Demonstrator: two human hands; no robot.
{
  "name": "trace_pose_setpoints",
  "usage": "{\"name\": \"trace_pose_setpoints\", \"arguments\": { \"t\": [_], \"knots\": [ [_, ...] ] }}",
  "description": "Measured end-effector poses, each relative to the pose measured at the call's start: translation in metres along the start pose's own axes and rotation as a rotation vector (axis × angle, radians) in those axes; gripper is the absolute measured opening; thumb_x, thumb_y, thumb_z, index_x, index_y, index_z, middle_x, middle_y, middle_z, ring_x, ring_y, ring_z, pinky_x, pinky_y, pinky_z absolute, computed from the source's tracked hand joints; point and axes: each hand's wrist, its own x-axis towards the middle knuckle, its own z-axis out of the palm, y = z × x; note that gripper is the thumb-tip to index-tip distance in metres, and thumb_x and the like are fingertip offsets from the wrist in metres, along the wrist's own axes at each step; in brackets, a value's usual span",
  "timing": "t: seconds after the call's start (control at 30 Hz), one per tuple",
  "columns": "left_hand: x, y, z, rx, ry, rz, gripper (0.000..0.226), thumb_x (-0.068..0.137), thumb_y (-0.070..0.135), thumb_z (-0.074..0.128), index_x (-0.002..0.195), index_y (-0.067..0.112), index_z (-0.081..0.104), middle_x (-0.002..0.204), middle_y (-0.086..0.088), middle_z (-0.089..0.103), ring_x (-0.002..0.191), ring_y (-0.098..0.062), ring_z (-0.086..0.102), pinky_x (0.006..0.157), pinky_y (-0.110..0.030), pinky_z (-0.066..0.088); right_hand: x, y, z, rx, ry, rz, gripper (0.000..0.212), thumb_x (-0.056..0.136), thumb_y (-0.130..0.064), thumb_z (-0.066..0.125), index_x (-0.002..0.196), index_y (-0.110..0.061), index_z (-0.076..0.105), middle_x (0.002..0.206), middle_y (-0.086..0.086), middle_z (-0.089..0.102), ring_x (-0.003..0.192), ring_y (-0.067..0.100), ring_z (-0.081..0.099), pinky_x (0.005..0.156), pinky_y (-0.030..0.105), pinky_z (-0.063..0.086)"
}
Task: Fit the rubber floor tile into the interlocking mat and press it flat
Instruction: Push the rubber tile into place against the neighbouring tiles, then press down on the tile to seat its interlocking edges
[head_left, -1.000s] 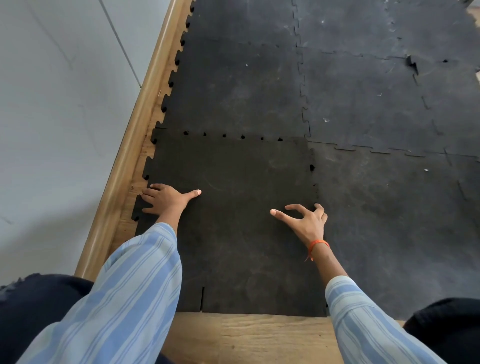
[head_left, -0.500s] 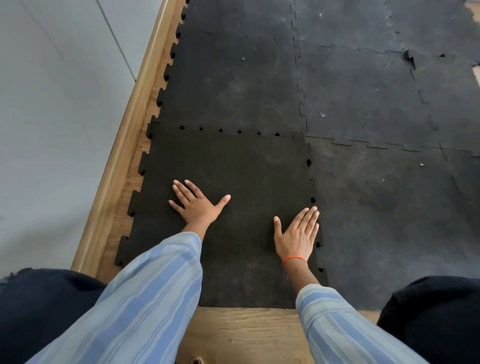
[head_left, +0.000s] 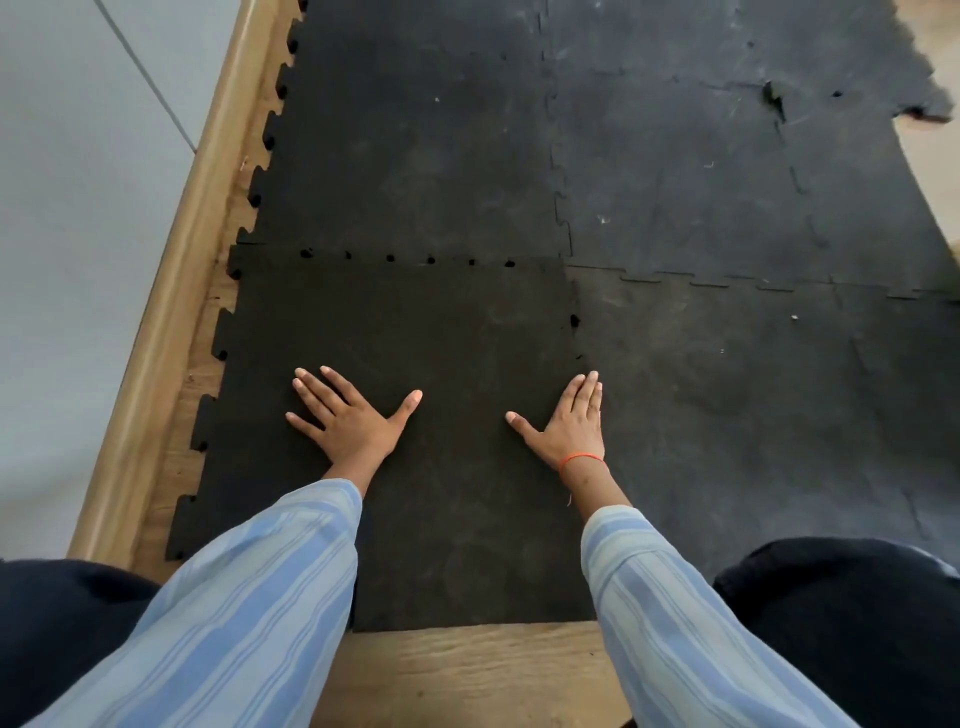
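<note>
The mat (head_left: 675, 171) of dark interlocking squares covered the wooden floor (head_left: 457, 670) from the centre out toward twelve and three o'clock. The tile (head_left: 415, 322) lay at its seven o'clock corner, darker than its neighbours, its far and right edges meeting the mat with small gaps showing along both seams. Its toothed left edge sat just beside the wooden skirting (head_left: 171, 291) at nine o'clock. The left hand (head_left: 348, 421) lay flat on the tile, palm down, fingers spread wide, gripping nothing. The right hand (head_left: 569, 423) pressed flat too, fingers together along the tile's right seam at three o'clock, thumb out, an orange thread (head_left: 581, 459) round the wrist.
</note>
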Motion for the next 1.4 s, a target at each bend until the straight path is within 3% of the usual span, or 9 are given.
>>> {"name": "trace_pose_setpoints", "arguments": {
  "t": [0.13, 0.3, 0.63, 0.8, 0.93, 1.07, 1.2, 1.27, 1.4],
  "knots": [
    [-0.001, 0.007, -0.005, -0.02, -0.021, -0.03, 0.133, 0.067, 0.091, 0.034, 0.149, -0.002, -0.015, 0.156, -0.025, -0.022, 0.145, -0.034, -0.024, 0.114, -0.059, -0.006, -0.003, 0.001, -0.007, 0.054, -0.003, -0.001, 0.116, 0.08, -0.069, 0.051, 0.148, 0.002, -0.011, 0.159, 0.018, -0.016, 0.148, 0.029, -0.013, 0.121, 0.042, 0.007],
    [0.001, 0.005, -0.004, -0.007, -0.023, -0.03, 0.134, 0.066, 0.092, 0.033, 0.149, -0.001, -0.016, 0.156, -0.024, -0.023, 0.144, -0.033, -0.025, 0.114, -0.058, -0.008, -0.026, 0.011, 0.011, 0.138, 0.131, 0.176, 0.107, 0.084, -0.07, 0.044, 0.149, 0.002, 0.0, 0.161, 0.017, -0.005, 0.149, 0.027, -0.007, 0.121, 0.044, 0.006],
    [0.003, 0.007, -0.002, 0.019, -0.045, -0.043, 0.135, 0.064, 0.094, 0.031, 0.149, -0.001, -0.017, 0.156, -0.023, -0.024, 0.144, -0.033, -0.026, 0.114, -0.058, -0.009, -0.011, 0.007, 0.003, 0.114, 0.132, 0.047, 0.107, 0.083, -0.068, 0.048, 0.15, -0.004, -0.006, 0.161, 0.011, -0.009, 0.149, 0.024, -0.007, 0.12, 0.05, 0.006],
    [0.005, 0.007, -0.002, 0.03, -0.057, -0.044, 0.136, 0.064, 0.094, 0.032, 0.149, -0.001, -0.017, 0.156, -0.023, -0.025, 0.144, -0.033, -0.026, 0.114, -0.059, -0.008, 0.004, 0.012, -0.013, 0.025, 0.137, 0.022, 0.087, 0.091, -0.056, 0.047, 0.148, 0.001, 0.017, 0.158, 0.018, 0.02, 0.148, 0.027, 0.012, 0.121, 0.04, 0.014],
    [0.005, 0.007, -0.002, 0.024, -0.064, -0.045, 0.136, 0.064, 0.094, 0.032, 0.148, -0.001, -0.018, 0.155, -0.024, -0.025, 0.144, -0.033, -0.027, 0.114, -0.059, -0.008, 0.01, 0.01, -0.018, 0.027, 0.142, 0.038, 0.066, 0.098, -0.04, 0.042, 0.145, 0.004, 0.027, 0.153, 0.02, 0.031, 0.143, 0.031, 0.027, 0.115, 0.039, 0.028],
    [0.007, 0.006, -0.002, 0.038, -0.041, -0.047, 0.136, 0.064, 0.094, 0.03, 0.148, -0.001, -0.018, 0.155, -0.024, -0.025, 0.144, -0.033, -0.026, 0.114, -0.059, -0.008, 0.007, 0.01, -0.011, 0.028, 0.12, 0.031, 0.064, 0.101, -0.036, 0.037, 0.148, 0.003, 0.016, 0.157, 0.02, 0.02, 0.144, 0.032, 0.024, 0.114, 0.039, 0.026],
    [0.0, 0.007, 0.006, 0.069, 0.013, 0.045, 0.118, 0.077, 0.084, 0.025, 0.15, 0.0, -0.013, 0.157, -0.024, -0.021, 0.146, -0.033, -0.02, 0.116, -0.06, -0.003, -0.027, 0.018, 0.02, 0.011, 0.173, 0.014, 0.077, 0.099, -0.05, 0.027, 0.15, -0.002, -0.006, 0.161, 0.014, -0.008, 0.149, 0.026, -0.004, 0.121, 0.041, 0.004],
    [-0.01, 0.011, 0.015, 0.101, 0.046, 0.139, 0.105, 0.086, 0.076, 0.021, 0.151, 0.0, -0.011, 0.157, -0.023, -0.019, 0.147, -0.033, -0.018, 0.116, -0.06, -0.003, -0.051, 0.023, 0.039, 0.01, 0.248, 0.067, 0.08, 0.097, -0.054, 0.024, 0.149, -0.001, -0.007, 0.16, 0.015, -0.011, 0.149, 0.026, -0.01, 0.122, 0.041, -0.001],
    [-0.034, 0.016, 0.03, 0.135, 0.069, 0.225, 0.092, 0.093, 0.067, 0.018, 0.151, 0.0, -0.008, 0.159, -0.022, -0.015, 0.148, -0.031, -0.013, 0.116, -0.059, -0.002, -0.084, 0.031, 0.06, 0.073, 0.319, 0.171, 0.08, 0.097, -0.052, 0.028, 0.148, 0.003, -0.002, 0.159, 0.021, -0.007, 0.149, 0.03, -0.005, 0.123, 0.041, 0.006]
  ]
}}
